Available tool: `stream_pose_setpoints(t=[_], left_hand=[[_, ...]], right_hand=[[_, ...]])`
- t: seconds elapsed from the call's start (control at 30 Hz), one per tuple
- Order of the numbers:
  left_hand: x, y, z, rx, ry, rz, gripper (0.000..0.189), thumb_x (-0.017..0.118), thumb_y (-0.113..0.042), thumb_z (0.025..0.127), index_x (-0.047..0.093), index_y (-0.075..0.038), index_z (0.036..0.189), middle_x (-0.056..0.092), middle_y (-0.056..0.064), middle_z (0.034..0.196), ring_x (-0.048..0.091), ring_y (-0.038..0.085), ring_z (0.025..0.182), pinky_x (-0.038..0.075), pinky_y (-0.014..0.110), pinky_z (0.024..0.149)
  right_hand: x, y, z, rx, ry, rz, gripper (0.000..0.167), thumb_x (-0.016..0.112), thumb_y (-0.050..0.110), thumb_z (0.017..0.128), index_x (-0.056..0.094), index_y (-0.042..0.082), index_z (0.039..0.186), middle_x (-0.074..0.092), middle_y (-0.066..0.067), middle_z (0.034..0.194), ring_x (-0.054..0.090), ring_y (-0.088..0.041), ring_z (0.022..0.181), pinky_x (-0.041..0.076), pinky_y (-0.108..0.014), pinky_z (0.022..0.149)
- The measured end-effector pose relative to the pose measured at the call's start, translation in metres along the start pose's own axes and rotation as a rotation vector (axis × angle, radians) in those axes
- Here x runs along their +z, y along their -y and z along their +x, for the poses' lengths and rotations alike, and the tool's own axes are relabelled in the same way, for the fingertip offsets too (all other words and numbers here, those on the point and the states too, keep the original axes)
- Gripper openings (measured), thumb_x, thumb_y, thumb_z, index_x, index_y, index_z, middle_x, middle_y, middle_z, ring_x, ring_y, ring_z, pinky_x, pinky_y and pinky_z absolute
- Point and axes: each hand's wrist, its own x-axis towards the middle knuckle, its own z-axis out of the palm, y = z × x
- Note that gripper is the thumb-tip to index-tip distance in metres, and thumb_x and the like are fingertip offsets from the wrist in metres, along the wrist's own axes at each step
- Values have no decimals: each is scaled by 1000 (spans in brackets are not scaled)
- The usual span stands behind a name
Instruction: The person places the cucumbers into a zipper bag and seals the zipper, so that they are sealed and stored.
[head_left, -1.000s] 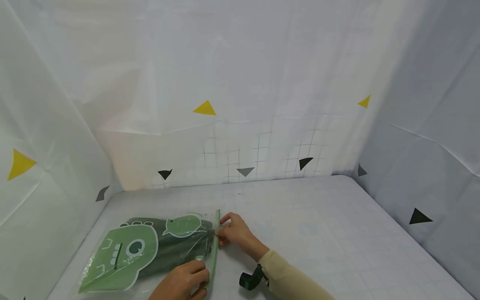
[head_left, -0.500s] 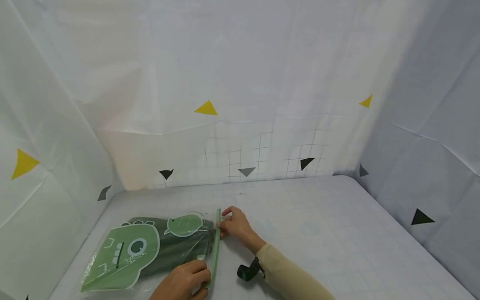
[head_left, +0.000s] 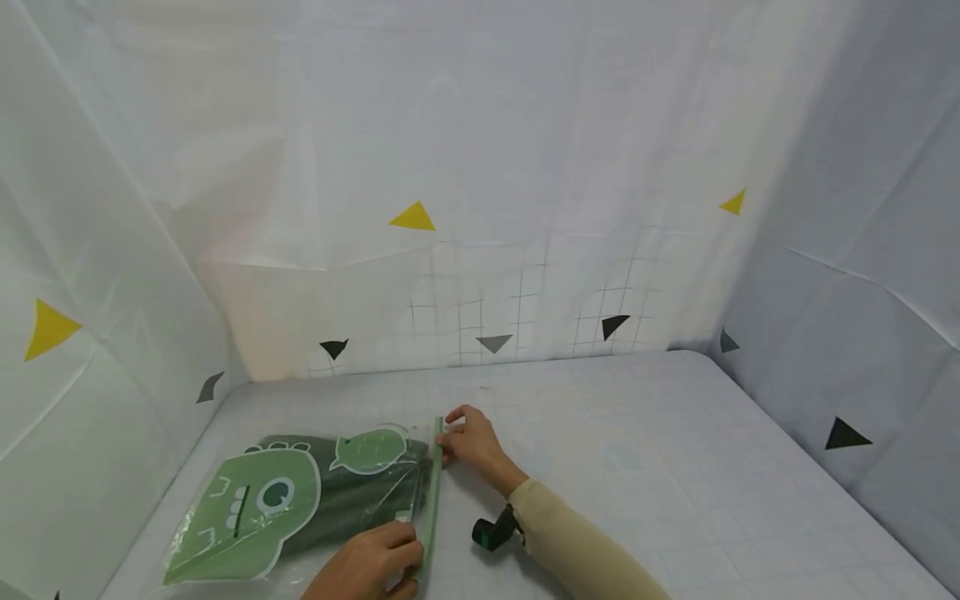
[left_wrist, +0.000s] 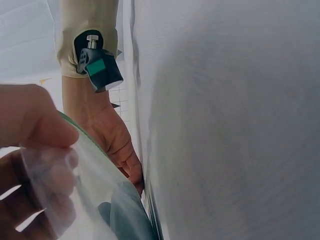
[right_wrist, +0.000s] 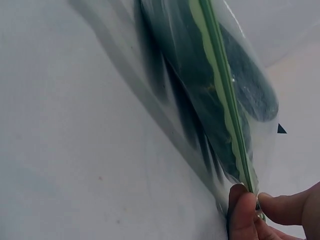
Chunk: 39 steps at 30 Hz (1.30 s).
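A clear zip bag (head_left: pixel 281 504) printed with a green cartoon creature lies flat on the left part of the table. Inside it is something dark green and soft-looking, perhaps folded cloth (head_left: pixel 360 504). Along the bag's right edge runs a green zip strip (head_left: pixel 432 508). My left hand (head_left: pixel 367 562) pinches the bag by the near end of this strip; in the left wrist view clear film (left_wrist: pixel 47 185) sits between thumb and fingers. Farther up, my right hand (head_left: pixel 476 446) pinches the strip close to its far end, thumb and fingers (right_wrist: pixel 242 215) on either side.
A white gridded cloth covers the table (head_left: pixel 637 483). White sheets with yellow and black triangles form a back wall (head_left: pixel 487 167) and two side walls. A small black camera (head_left: pixel 492 531) is strapped at the right wrist, below the beige sleeve (head_left: pixel 581 546).
My right hand has slid along the zip strip toward its far end. The left hand stays at the near end, and the bag has hardly moved.
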Motion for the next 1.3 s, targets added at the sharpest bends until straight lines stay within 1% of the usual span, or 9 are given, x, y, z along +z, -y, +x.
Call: stream_pose_setpoints(t=[0.1,0.27,0.5,0.73,1.03,1.3], left_hand=[[0,0,0,6,-1,6,37,84,-4,77,55,-26,80,40,-19,81,34,-8,68,30,6,60],[-1,0,0,16,-10,10,39,84,-3,76,53,-27,79,40,-16,79,31,-8,68,29,5,59],[0,1,-1,14,14,-8,37,84,-2,77,56,-26,81,39,-18,81,33,-7,68,30,7,59],[1,2,-1,15,3,-11,39,84,-2,77,53,-26,80,40,-17,79,32,-7,68,30,7,59],[0,3,-1,37,15,0,36,84,-3,78,56,-26,81,40,-18,83,35,-7,69,31,7,60],[-1,2,0,17,14,-5,36,84,-3,77,56,-26,81,41,-19,82,35,-7,69,32,6,60]], right_hand=[[-1,0,4,3,-11,-13,31,74,-1,95,57,-6,120,70,-11,79,66,-19,54,55,-32,56],[0,-2,9,4,-20,9,31,74,-1,94,57,-6,120,70,-12,82,66,-19,56,57,-33,56],[0,-4,12,-10,-24,10,33,73,-2,95,56,-8,123,71,-12,81,66,-21,56,58,-35,55],[-1,-5,17,-23,-21,24,33,72,-1,97,55,-10,124,72,-13,83,66,-20,58,58,-35,55],[-1,-9,25,-17,-35,20,30,72,2,98,57,-8,121,71,-10,81,65,-19,57,58,-34,55],[-1,-8,26,-15,-50,23,28,72,3,98,58,-8,120,72,-10,81,65,-19,58,57,-32,55]])
